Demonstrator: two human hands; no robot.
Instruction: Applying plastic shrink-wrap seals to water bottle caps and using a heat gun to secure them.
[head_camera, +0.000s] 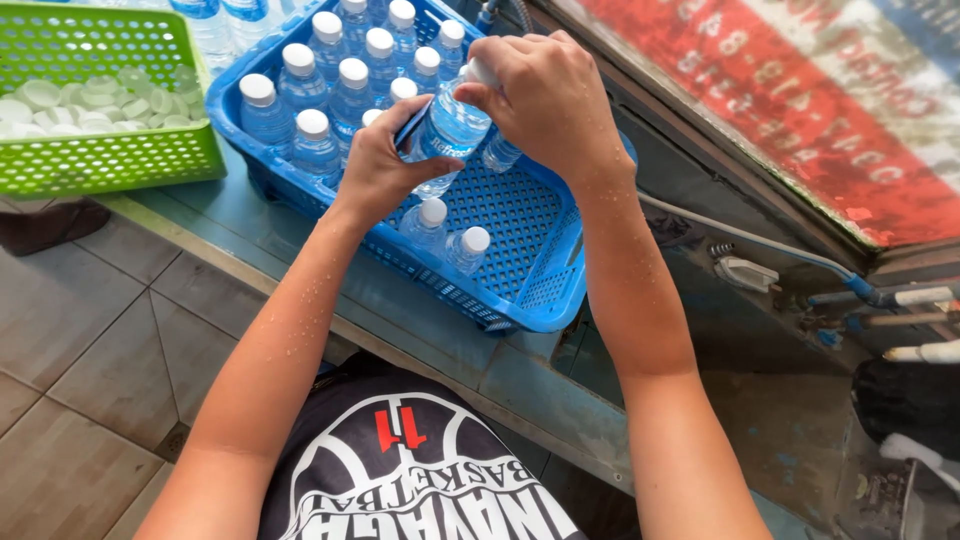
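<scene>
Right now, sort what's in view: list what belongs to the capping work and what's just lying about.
In use:
left hand gripping the bottle
right hand on its cap
blue basket of capped bottles
green basket of loose caps

Lying about:
hose
plug
red sign

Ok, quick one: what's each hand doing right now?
Left hand: closed around the body of a small water bottle above the blue basket.
Right hand: closed over the same bottle's white cap.
</scene>
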